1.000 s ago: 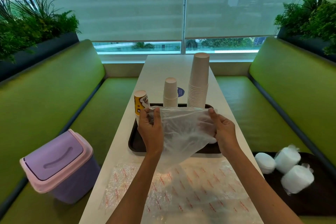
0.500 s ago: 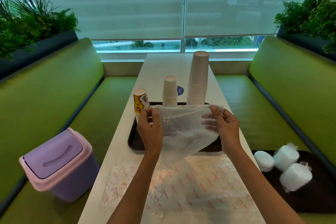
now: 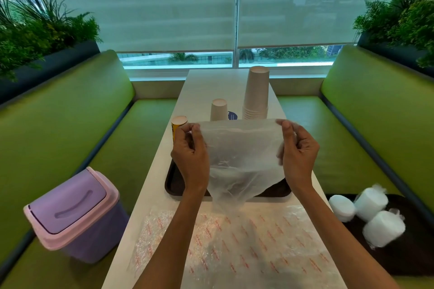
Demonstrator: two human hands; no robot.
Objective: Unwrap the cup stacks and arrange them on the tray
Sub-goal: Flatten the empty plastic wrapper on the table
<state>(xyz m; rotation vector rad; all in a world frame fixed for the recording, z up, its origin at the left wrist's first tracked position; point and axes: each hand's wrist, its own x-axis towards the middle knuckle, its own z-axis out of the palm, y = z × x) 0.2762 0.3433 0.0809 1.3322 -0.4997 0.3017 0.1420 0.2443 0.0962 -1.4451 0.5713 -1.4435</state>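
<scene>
One spread of clear crinkled plastic printed in red [image 3: 234, 248] lies flat on the long white table [image 3: 211, 82] on the near side of the dark brown rectangular tray [image 3: 172, 183]; one sheet or two, I cannot tell. Above the tray's near edge two hands hold one limp, cloudy-clear plastic wrapper [image 3: 242, 157]: the left hand [image 3: 191, 159] pinches its upper left corner and the right hand [image 3: 299, 159] its upper right, fingers curled onto the film, so its top edge runs stretched and level from left to right, the rest sagging to a point. Right of the tray, on a second dark tray [image 3: 411, 253] on the green bench seat, sit three white bundles in clear film [image 3: 371, 203], probably the cup stacks left to unwrap; they seem to lie on their sides, and the right hand is the nearer one. Left of the tray, on the opposite seat, stands one lilac swing-lid bin [image 3: 75, 213], nearer the left hand, so I judge the wrapper must travel left and down to be dropped. On the tray's far half stand three unwrapped stacks, mouths down: one yellow printed cup stack [image 3: 179, 123] at the left, its base hidden behind the left hand, one short plain beige stack [image 3: 218, 109] in the middle, one tall beige stack [image 3: 256, 94] at the right
</scene>
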